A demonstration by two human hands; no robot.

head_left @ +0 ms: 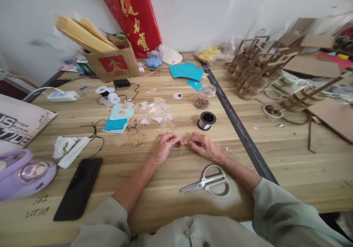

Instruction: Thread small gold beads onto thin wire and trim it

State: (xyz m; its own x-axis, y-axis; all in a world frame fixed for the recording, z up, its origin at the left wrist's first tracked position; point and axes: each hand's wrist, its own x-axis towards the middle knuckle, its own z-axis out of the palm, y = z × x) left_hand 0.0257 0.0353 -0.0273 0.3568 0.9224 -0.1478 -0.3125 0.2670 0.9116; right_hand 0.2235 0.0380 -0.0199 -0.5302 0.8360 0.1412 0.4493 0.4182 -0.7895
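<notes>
My left hand (168, 144) is closed in a pinch, and a short thin gold chain (181, 152) dangles from its fingertips. Facing it, my right hand (202, 144) has its fingers pressed together; what they pinch is too small to make out. A tiny pale ring-like piece (186, 142) shows in the gap between the two hands. Scissors with pale green handles (215, 182) lie just below my right hand. A black spool of thin wire (206, 121) stands beyond it. Little bags of gold findings (138, 142) lie to the left of my left hand.
A black phone (78, 188) and a purple bag-like item (27, 177) are at left. Bags of silver bits (154, 111), a jar of beads (202, 103) and blue sheets (186, 71) lie farther back. Wooden baskets (256, 70) and a cardboard box (113, 61) stand behind.
</notes>
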